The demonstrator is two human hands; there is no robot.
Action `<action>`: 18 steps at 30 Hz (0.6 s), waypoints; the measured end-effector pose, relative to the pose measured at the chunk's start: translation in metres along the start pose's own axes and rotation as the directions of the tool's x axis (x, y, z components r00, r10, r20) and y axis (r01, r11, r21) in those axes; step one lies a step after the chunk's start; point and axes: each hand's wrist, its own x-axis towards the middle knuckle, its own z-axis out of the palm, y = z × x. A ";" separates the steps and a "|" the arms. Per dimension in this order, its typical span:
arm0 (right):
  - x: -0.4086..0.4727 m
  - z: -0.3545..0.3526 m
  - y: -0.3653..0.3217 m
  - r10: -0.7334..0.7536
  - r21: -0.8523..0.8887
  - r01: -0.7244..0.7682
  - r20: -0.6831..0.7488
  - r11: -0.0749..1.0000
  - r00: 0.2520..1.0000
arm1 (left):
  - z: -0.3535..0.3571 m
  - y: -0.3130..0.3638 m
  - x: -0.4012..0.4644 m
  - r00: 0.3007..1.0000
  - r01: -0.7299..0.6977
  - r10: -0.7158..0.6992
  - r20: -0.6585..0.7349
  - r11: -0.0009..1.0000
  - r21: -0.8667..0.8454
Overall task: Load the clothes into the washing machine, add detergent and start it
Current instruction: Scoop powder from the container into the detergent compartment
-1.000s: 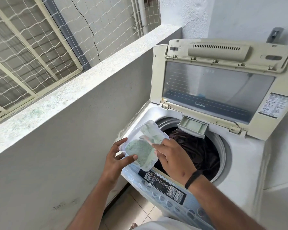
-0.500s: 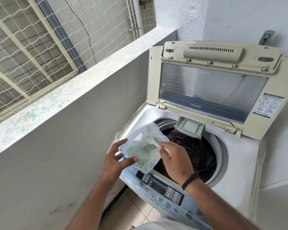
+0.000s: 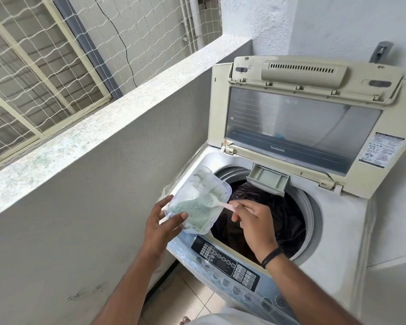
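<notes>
Already well into the detergent step, judging by head view.

Head view, centre-right of frame: washing machine (image 3: 338, 214) w/ lid (image 3: 302, 123) propped up at back. Dark clothes (image 3: 274, 214) lying in drum, so loading looks done, though impossible to say whether more laundry waits out of frame.

Lower centre: left hand (image 3: 162, 221) curled round near edge of clear detergent tub (image 3: 197, 202), thumb on top, tilting it over machine's left front corner. Greenish powder heaped in tub. Right hand (image 3: 253, 221) pinching pale handle of scoop (image 3: 220, 204), bowl end inside tub on the powder. Hands close together but not touching, both clamped on their items.

Just above drum, upper centre: small dispenser drawer (image 3: 267, 178) pulled out, looks empty from here.

Bottom centre: control panel (image 3: 225, 261) untouched by either hand, display too small to read.

Left to do, prob.: lift scoopful, tip into drawer or drum, shut lid, press start.
</notes>
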 end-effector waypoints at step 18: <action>0.023 -0.043 -0.011 0.091 0.275 -0.040 -0.176 0.961 0.980 | 0.074 -0.007 0.041 0.989 0.129 -0.132 -0.063 0.990 -0.052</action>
